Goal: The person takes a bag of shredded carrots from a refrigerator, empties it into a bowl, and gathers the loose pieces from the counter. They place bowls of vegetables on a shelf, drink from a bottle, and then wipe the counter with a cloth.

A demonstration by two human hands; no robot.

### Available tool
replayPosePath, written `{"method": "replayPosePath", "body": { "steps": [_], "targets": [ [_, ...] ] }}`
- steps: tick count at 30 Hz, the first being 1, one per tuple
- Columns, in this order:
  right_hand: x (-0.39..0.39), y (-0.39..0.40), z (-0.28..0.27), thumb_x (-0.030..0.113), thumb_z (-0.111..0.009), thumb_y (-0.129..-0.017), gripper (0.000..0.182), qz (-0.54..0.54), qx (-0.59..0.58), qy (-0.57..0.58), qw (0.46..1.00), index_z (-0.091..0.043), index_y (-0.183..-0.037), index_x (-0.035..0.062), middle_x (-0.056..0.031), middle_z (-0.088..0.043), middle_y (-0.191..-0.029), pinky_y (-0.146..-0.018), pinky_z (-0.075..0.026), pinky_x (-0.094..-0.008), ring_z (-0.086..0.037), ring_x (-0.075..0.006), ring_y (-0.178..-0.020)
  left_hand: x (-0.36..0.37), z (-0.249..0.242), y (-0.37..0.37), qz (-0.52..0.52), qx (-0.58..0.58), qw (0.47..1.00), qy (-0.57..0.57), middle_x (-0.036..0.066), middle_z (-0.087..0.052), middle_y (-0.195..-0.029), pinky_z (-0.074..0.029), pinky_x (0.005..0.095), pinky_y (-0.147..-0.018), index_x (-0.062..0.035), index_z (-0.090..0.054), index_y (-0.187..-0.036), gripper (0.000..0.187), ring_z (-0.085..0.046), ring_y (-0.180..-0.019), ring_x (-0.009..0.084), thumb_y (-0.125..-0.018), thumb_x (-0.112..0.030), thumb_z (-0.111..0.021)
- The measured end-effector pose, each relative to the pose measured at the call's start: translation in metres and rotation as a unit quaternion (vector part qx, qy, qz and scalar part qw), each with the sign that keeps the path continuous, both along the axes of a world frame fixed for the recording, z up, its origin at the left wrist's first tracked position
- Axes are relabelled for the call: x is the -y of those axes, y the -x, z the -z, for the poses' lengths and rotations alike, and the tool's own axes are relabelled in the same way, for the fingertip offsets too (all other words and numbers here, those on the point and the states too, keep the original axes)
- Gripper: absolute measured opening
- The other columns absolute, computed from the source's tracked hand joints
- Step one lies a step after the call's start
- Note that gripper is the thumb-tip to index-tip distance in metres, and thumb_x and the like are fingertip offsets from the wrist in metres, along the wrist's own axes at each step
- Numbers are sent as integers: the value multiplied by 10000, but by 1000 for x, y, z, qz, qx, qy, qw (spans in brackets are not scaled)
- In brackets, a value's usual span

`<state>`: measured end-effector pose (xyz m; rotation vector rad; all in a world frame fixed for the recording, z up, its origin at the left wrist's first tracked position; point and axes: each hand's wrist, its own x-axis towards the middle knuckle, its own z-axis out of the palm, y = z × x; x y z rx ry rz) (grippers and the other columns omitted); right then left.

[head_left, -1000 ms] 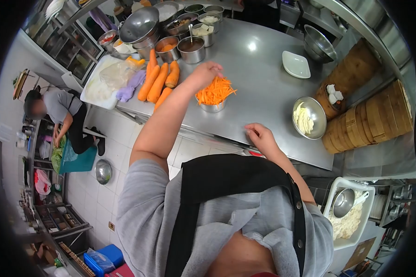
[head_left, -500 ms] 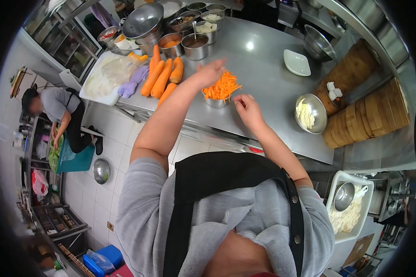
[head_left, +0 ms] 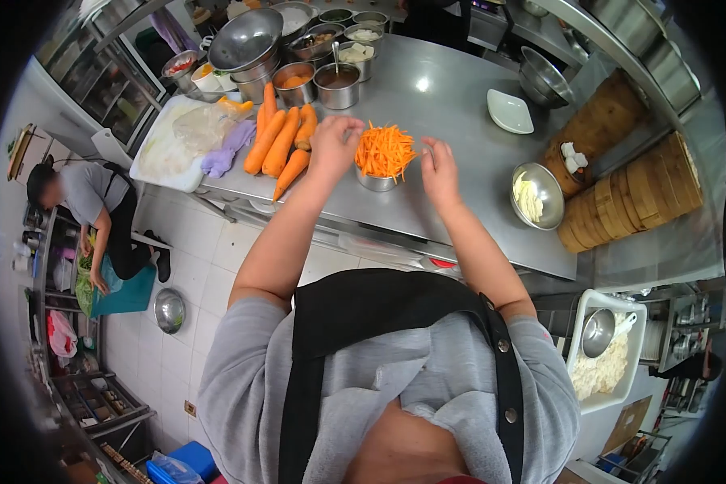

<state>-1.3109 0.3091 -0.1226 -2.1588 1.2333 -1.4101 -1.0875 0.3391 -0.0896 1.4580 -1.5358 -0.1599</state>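
A heap of shredded carrot (head_left: 385, 151) rises above the rim of a small metal container (head_left: 377, 182) on the steel table. Just left of the heap is my left hand (head_left: 335, 145), its fingers bent and apart with nothing visible in them. On the other side my right hand (head_left: 440, 167) is held upright, fingers loosely stretched and empty. A narrow gap shows between each hand and the shreds. Several whole peeled carrots (head_left: 281, 145) lie beside my left hand.
Metal pots of ingredients (head_left: 336, 85) stand at the back left, near a white cutting board (head_left: 161, 157) with a purple cloth (head_left: 227, 150). To the right are a white dish (head_left: 510, 111), a metal bowl (head_left: 548, 196) and bamboo steamers (head_left: 633, 198). A co-worker (head_left: 97, 194) bends over greens.
My left hand has come back from above the shredded carrot to its left side. My right hand has risen slightly and its fingers have straightened. The view has shifted a little.
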Motion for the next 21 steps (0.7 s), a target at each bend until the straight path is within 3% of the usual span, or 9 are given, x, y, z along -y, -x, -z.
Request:
{"method": "replayPosePath", "body": {
  "steps": [4,7,10,13,16,17,21],
  "targets": [
    [0,-8,-21,122,-513,-894,235,38,-103,4,994,-587,-1111,68,-123,-587,-1083,-876,-420,-390,-531,-312,-1050,-15,4,9,0,111,994,25,75,-610,-940,-440,371,-832,-95,-686,-958,139,-564,-909,266,-824,-127,-663],
    [4,-13,-37,139,-516,-895,260,1,-127,-26,992,-589,-1135,71,-123,-586,-1135,-951,-382,-402,-503,-316,-1120,-18,-4,8,12,111,994,-1,69,-625,-979,-410,416,-878,-100,-692,-970,155,-552,-966,274,-834,-164,-654],
    [17,-21,-35,188,-508,-911,337,-48,-96,-7,994,-546,-1212,41,-156,-543,-1233,-1026,-334,-418,-463,-341,-1183,-2,-5,-4,80,160,984,-6,119,-586,-1191,-366,440,-986,-100,-640,-1132,275,-506,-1150,299,-886,-218,-603],
    [29,-28,-2,257,-482,-937,462,-46,-48,-26,997,-446,-1307,-18,-212,-459,-1328,-1070,-300,-418,-411,-369,-1240,2,-2,3,60,207,971,-104,206,-398,-1413,-294,454,-1079,-76,-473,-1332,461,-347,-1334,339,-927,-281,-552],
    [24,-32,11,302,-449,-957,555,-35,39,-137,989,-355,-1360,-67,-258,-381,-1382,-1081,-292,-413,-366,-384,-1279,-3,4,12,33,110,977,-180,271,-228,-1485,-222,476,-1120,-47,-301,-1429,587,-226,-1392,374,-950,-308,-514],
    [19,-32,13,312,-438,-962,578,-31,74,-185,979,-329,-1372,-80,-270,-358,-1395,-1081,-292,-412,-354,-386,-1289,-4,12,13,37,78,983,-160,281,-224,-1481,-223,485,-1116,-40,-295,-1431,591,-224,-1390,385,-949,-303,-514],
    [8,-40,14,273,-433,-963,549,-95,82,-180,976,-332,-1377,-74,-276,-330,-1413,-1092,-276,-423,-332,-395,-1308,-6,32,20,62,-10,991,-119,297,-218,-1477,-205,518,-1111,-40,-289,-1435,582,-212,-1389,406,-951,-276,-507]
  ]
}}
